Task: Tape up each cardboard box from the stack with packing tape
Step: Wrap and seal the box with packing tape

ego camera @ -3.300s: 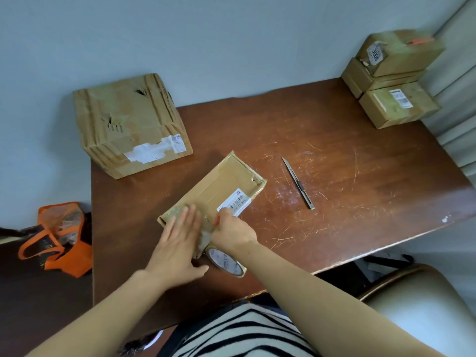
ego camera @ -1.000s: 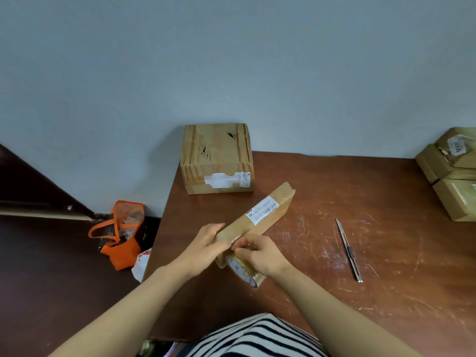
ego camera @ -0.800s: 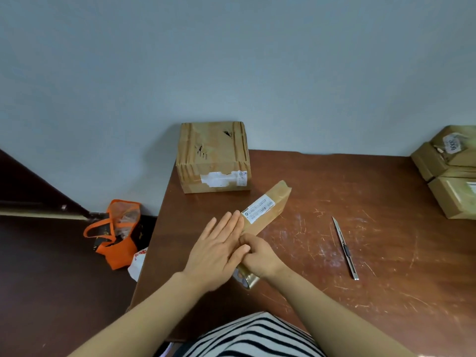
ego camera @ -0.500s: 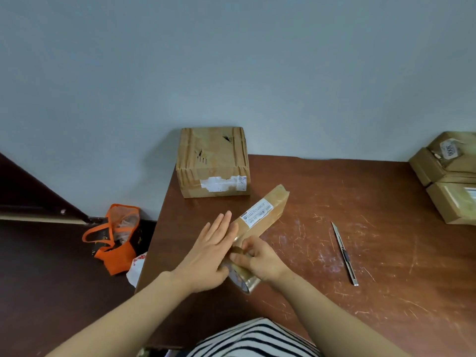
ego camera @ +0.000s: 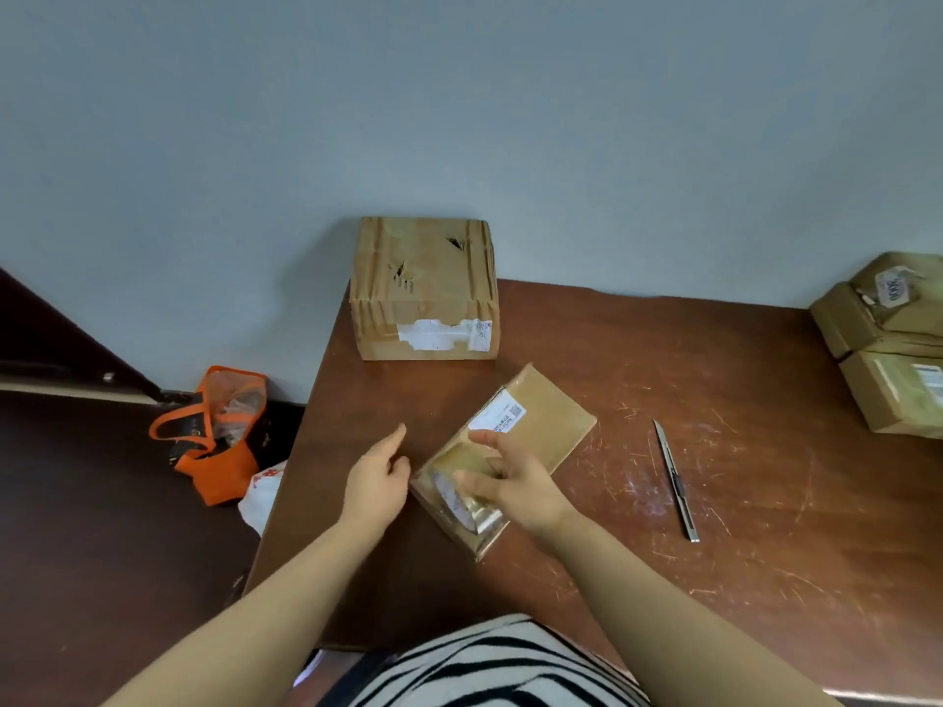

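On the scratched wooden table (ego camera: 765, 477), your flat cardboard box (ego camera: 548, 426) lies slantwise near the middle. Your right hand (ego camera: 515, 487) grips the glossy tape roll (ego camera: 459, 496) against its near end. Your left hand (ego camera: 375, 477) hangs loose just beside it, holding nothing.

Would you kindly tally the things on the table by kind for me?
Cardboard boxes: 5
Tape roll: 1
Utility knife: 1
Total: 7
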The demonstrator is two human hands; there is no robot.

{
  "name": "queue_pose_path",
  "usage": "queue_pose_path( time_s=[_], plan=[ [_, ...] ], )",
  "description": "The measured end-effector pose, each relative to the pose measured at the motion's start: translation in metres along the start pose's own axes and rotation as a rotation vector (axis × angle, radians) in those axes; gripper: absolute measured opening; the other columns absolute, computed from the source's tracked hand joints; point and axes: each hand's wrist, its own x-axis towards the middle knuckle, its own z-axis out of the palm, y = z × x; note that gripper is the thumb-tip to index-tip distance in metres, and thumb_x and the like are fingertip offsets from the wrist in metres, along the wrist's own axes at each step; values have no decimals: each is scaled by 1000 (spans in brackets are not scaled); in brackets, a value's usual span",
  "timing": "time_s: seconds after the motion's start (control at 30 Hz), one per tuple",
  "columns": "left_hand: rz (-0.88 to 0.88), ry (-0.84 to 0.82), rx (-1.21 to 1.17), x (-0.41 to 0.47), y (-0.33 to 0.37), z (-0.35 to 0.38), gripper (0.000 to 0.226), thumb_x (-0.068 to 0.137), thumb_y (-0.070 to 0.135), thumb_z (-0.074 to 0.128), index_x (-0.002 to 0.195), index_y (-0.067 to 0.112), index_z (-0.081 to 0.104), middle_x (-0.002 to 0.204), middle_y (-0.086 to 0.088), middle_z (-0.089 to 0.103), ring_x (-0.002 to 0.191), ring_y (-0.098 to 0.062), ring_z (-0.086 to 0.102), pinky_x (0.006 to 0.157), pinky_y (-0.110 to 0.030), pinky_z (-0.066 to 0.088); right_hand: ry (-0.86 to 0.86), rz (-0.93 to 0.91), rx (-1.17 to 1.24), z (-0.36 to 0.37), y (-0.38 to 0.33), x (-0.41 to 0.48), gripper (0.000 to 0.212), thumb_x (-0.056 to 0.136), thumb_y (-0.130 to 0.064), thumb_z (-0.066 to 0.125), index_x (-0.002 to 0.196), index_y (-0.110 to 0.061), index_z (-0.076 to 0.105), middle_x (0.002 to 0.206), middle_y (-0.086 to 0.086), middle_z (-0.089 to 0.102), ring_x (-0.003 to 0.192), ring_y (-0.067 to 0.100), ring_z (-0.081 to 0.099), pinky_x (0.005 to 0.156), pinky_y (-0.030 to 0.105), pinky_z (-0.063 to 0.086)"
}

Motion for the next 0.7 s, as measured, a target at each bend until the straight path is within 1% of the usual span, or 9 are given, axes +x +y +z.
queue_pose_path(
  time_s=[0.07, 0.13, 0.23, 0.3, 0.4, 0.43, 0.53, 0.6, 0.7],
  plan=[
    [55, -68, 35, -9, -5, 8, 81, 86, 27, 57, 153, 12, 13, 159, -4, 11, 147, -20, 10, 119, -30, 10, 48, 29, 44, 2, 1, 12, 48, 85, -21, 72, 128, -15, 51, 101, 9, 64, 91, 18, 65, 87, 29, 54],
    [145, -233, 302, -23, -15, 21, 127, 57, 60, 52, 148, 9, -20, 152, 4, -27, 145, -20, -22, 117, -31, -9, 53, 45, 28, 5, 0, 23, 47, 85, -26, 72, 126, -15, 53, 108, 13, 65, 96, 22, 67, 89, 33, 54],
    [154, -236, 527, -32, -29, 45, 152, 46, 78, 64, 128, 15, -48, 134, 5, -53, 131, -18, -46, 109, -36, -25, 78, 52, -55, 10, -5, 32, 40, 86, -35, 69, 122, -22, 57, 107, 7, 63, 95, 16, 64, 83, 23, 53],
    [147, -167, 499, -34, -28, 59, 154, 52, 75, 72, 127, 13, -48, 137, 0, -48, 134, -22, -40, 110, -39, -21, 97, 37, -64, 11, -5, 31, 37, 87, -37, 67, 121, -25, 57, 108, 5, 63, 95, 14, 63, 80, 19, 51],
    [238, -15, 440, -31, -28, 68, 151, 53, 56, 82, 142, 10, -30, 155, -22, -10, 145, -44, 2, 117, -43, 3, 61, 26, -75, 8, -2, 22, 35, 89, -37, 64, 123, -31, 55, 114, 3, 64, 99, 11, 63, 87, 18, 49],
    [234, -19, 441, -31, -27, 68, 148, 55, 53, 82, 143, 10, -29, 155, -27, -2, 143, -44, 8, 117, -41, 4, 29, 30, -71, 6, 0, 18, 36, 90, -36, 64, 124, -33, 55, 118, 1, 64, 104, 10, 62, 92, 20, 48],
    [210, -41, 413, -31, -26, 64, 143, 59, 55, 76, 137, 4, -34, 155, -21, -2, 145, -32, -1, 114, -26, -7, -50, 12, -46, -5, 4, -2, 42, 92, -25, 61, 132, -35, 53, 122, -14, 62, 111, -1, 57, 100, 19, 44],
    [164, -36, 400, -26, -25, 59, 147, 58, 52, 79, 142, 1, -30, 155, -16, -3, 144, -28, -6, 114, -25, -3, -18, -47, -156, -17, 7, -23, 42, 93, -21, 59, 132, -37, 53, 101, -25, 65, 94, -11, 59, 85, 10, 46],
    [109, -58, 441, -20, -18, 52, 150, 56, 49, 82, 142, 2, -31, 156, -13, -5, 144, -27, -7, 117, -31, 5, -30, -30, -309, -31, 24, -55, 26, 95, -21, 57, 117, -33, 66, 63, -14, 66, 51, 1, 57, 55, 19, 48]
  ],
)
